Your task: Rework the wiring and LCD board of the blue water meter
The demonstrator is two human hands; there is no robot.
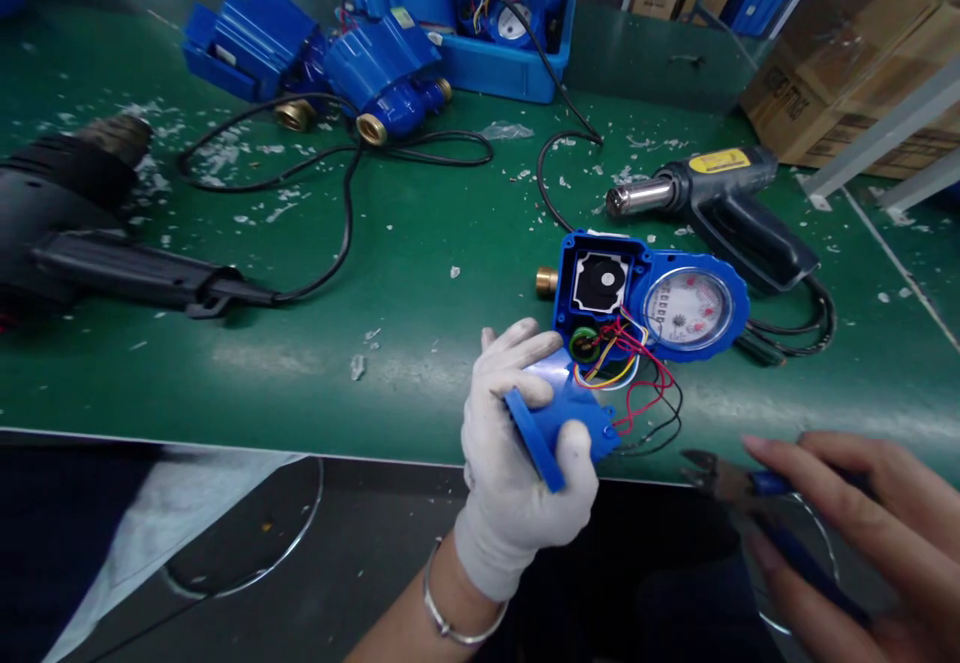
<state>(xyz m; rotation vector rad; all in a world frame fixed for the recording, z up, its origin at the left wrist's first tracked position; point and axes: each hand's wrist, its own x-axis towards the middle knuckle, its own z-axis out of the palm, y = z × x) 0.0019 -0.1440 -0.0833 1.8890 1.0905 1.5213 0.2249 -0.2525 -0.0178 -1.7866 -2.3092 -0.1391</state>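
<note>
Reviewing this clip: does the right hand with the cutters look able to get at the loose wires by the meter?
Probably yes. The right hand holds the cutters with their tips pointing at the wires, and nothing shows between them. The left hand grips the blue cover on the wires' other side.

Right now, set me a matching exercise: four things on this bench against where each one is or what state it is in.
1 blue cover
2 cutters
3 yellow-labelled heat gun
4 water meter

A housing open, wires showing
B gripped in the gloved left hand
C lying on the green mat beyond the meter
D held in the bare right hand

Pairs: 1-B, 2-D, 3-C, 4-A
</note>
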